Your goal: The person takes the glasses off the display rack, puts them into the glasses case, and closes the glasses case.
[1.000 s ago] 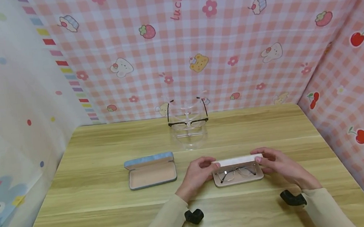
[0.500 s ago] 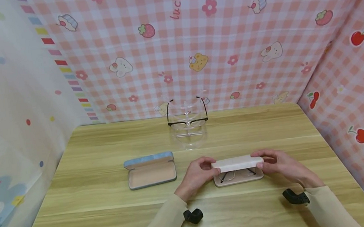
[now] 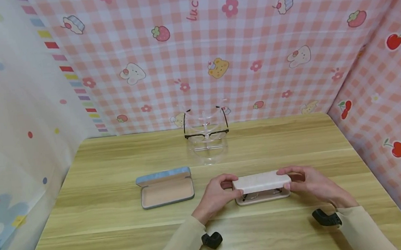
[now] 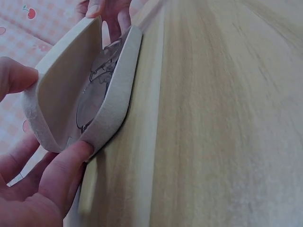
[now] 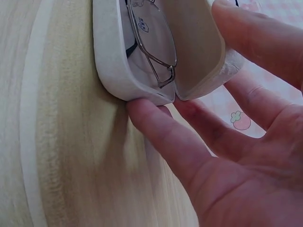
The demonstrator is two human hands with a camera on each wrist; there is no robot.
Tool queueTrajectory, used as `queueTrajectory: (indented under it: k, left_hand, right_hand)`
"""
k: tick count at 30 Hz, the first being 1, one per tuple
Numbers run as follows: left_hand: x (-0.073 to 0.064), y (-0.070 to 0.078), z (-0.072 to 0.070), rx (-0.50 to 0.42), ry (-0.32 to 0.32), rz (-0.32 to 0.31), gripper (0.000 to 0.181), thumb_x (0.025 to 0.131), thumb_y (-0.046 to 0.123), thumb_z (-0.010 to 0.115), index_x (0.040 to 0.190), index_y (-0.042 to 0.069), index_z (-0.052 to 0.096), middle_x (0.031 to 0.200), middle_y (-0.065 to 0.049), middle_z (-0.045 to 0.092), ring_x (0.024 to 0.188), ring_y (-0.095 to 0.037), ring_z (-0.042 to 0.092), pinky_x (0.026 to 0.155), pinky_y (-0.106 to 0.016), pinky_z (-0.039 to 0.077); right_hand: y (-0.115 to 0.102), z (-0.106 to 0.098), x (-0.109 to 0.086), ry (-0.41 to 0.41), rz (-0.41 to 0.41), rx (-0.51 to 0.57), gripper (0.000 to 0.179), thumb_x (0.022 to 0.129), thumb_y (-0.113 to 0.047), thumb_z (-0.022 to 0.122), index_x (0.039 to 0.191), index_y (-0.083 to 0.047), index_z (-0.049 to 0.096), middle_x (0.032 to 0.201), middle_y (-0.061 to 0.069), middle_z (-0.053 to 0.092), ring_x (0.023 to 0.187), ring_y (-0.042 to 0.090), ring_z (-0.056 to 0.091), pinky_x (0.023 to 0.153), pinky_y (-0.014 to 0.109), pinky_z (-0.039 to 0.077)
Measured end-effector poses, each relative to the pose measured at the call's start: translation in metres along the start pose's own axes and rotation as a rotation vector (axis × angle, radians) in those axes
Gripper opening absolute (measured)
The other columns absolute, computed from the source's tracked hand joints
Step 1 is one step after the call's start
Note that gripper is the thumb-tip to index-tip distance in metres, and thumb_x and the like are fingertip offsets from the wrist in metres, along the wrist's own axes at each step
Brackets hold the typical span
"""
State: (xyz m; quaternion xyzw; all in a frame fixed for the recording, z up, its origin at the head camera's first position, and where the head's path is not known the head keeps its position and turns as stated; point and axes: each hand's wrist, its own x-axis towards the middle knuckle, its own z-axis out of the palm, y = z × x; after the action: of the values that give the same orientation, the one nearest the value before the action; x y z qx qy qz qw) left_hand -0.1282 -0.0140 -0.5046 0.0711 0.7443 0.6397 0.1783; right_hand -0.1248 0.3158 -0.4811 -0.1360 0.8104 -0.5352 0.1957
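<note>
A cream glasses case [image 3: 261, 181] stands on the table at the right of centre in the head view, its lid partly lowered. Inside lie thin metal-framed glasses [image 4: 91, 101], of which the head view shows only the lower part under the lid. My left hand [image 3: 218, 193] grips the case's left end, thumb at the lid's front corner. At the right end my right hand [image 3: 314, 184] holds it likewise, a thumb on the lid. The right wrist view shows fingers touching both the base and the lid [image 5: 199, 52].
To the left lies a blue glasses case [image 3: 163, 175], its lid raised and its beige inside bare. Farther back, a clear display stand [image 3: 209, 156] bears black half-rim glasses [image 3: 196, 135]. A checked cloth wall [image 3: 193, 60] rises behind the wooden table [image 3: 105, 232].
Both hands have tipped the cream case's lid forward and down, so it covers more of the glasses. The case's base and the blue case have stayed in place.
</note>
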Motion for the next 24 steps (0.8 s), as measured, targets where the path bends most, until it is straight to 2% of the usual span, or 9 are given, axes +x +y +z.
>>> queueTrajectory:
  k: [7,14,18,24]
  left_hand:
    - [0.0016,-0.0059,0.0009,0.025,0.005,0.024,0.042,0.08,0.013,0.085,0.119,0.008,0.071,0.117,-0.004,0.071,0.113,-0.022,0.065,0.099,-0.038,0.052]
    - [0.001,-0.0071,0.0012,0.051,0.016,0.017,0.042,0.079,0.015,0.087,0.118,0.012,0.072,0.119,-0.003,0.071,0.115,-0.022,0.065,0.105,-0.045,0.049]
    - [0.0001,-0.0081,0.0008,0.064,0.019,0.023,0.043,0.078,0.013,0.088,0.118,0.014,0.072,0.119,-0.002,0.072,0.114,-0.02,0.065,0.104,-0.044,0.05]
    - [-0.0006,-0.0081,0.0006,0.066,0.017,0.033,0.044,0.076,0.011,0.089,0.117,0.014,0.073,0.116,-0.001,0.072,0.11,-0.017,0.066,0.097,-0.035,0.053]
  right_hand:
    - [0.0002,0.0015,-0.0015,0.029,-0.018,-0.034,0.043,0.097,-0.018,0.075,0.134,-0.001,0.063,0.146,0.025,0.053,0.129,0.036,0.053,0.095,0.018,0.051]
    - [0.0034,0.0035,-0.0036,0.068,-0.031,-0.094,0.041,0.093,-0.02,0.079,0.131,-0.006,0.067,0.146,0.022,0.054,0.135,0.039,0.05,0.104,0.019,0.045]
    - [0.0053,0.0046,-0.0036,0.086,0.002,-0.124,0.042,0.091,-0.023,0.082,0.129,-0.011,0.069,0.151,0.022,0.05,0.14,0.042,0.045,0.104,0.014,0.038]
    - [0.0046,0.0047,-0.0036,0.09,0.011,-0.147,0.042,0.09,-0.021,0.082,0.128,-0.01,0.069,0.153,0.024,0.047,0.14,0.044,0.045,0.109,0.027,0.041]
